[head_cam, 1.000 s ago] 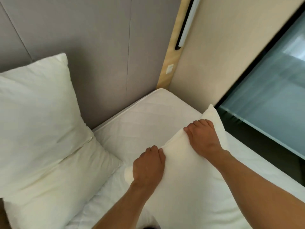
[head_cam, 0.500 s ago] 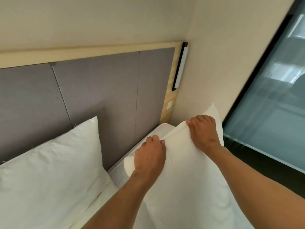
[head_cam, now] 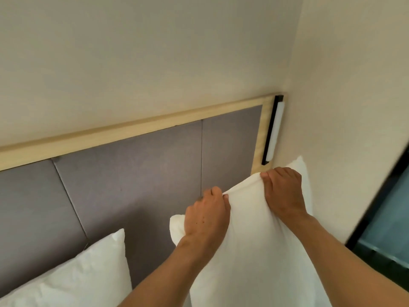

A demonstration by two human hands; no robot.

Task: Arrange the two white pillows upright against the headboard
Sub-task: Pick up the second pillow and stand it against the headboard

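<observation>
A white pillow (head_cam: 254, 251) hangs upright in front of the right end of the grey padded headboard (head_cam: 137, 173). My left hand (head_cam: 208, 216) grips its top edge near the left corner. My right hand (head_cam: 284, 191) pinches the same edge near the right corner, close to the side wall. The second white pillow (head_cam: 84, 275) leans against the headboard at the lower left, only its upper part in view. The mattress is hidden below the frame.
A light wooden frame (head_cam: 132, 129) borders the headboard. A black-and-white light bar (head_cam: 273, 129) is fixed at its right end. The beige side wall (head_cam: 345, 107) stands right of the held pillow. A dark-framed glass panel (head_cam: 389, 229) lies at the far right.
Both hands have lifted the pillow off the mattress and carried it up toward the headboard's right end. My view has tilted upward, so the mattress has dropped out of sight.
</observation>
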